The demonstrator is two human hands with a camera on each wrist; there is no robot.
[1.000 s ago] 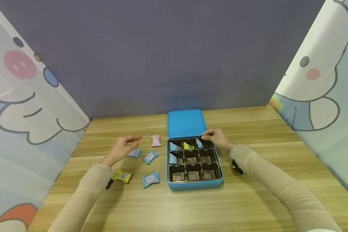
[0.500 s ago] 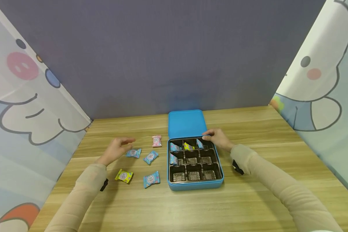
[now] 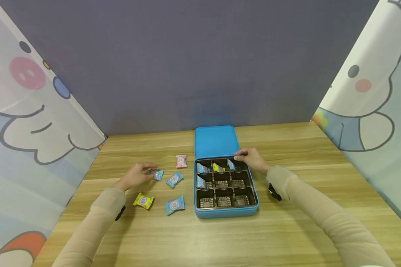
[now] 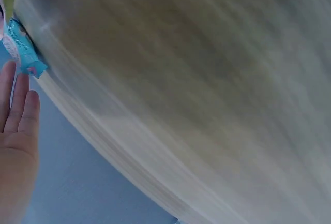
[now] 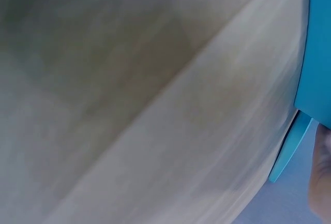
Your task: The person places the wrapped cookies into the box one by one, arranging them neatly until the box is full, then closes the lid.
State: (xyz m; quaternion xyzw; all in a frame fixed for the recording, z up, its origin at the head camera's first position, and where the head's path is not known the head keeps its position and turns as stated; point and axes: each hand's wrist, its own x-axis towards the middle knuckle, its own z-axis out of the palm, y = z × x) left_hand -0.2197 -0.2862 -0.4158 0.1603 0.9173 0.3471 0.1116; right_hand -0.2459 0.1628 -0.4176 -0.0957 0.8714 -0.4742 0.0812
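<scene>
The left hand (image 3: pixel 135 176) is low over the table (image 3: pixel 227 241) with its fingers reaching out straight, thumb and forefinger parted at the near end of a blue sweet (image 3: pixel 158 174); whether they touch it I cannot tell. In the left wrist view three fingers lie straight, their tips just beside a blue wrapper (image 4: pixel 23 48). Close by on the table lie a pink sweet (image 3: pixel 181 161), a second blue sweet (image 3: pixel 174 180), a yellow sweet (image 3: pixel 143 201) and, nearest the person, a third blue sweet (image 3: pixel 175 205), all between the left arm and the box (image 3: pixel 225 213). The right hand (image 3: pixel 253 160) grips the box at its far right corner, thumb on the rim and fingers behind. The box is blue, its lid (image 3: pixel 216 141) laid back behind it, and holds a black tray of three rows of three compartments. The back row has a blue piece (image 3: pixel 202 168) at left, a yellow piece (image 3: pixel 218 167) in the middle and a tilted blue piece (image 3: pixel 231 165) at right; another blue piece (image 3: pixel 201 182) leans in the middle row's left compartment. A dark grey partition (image 3: pixel 200 66) stands behind the table.
</scene>
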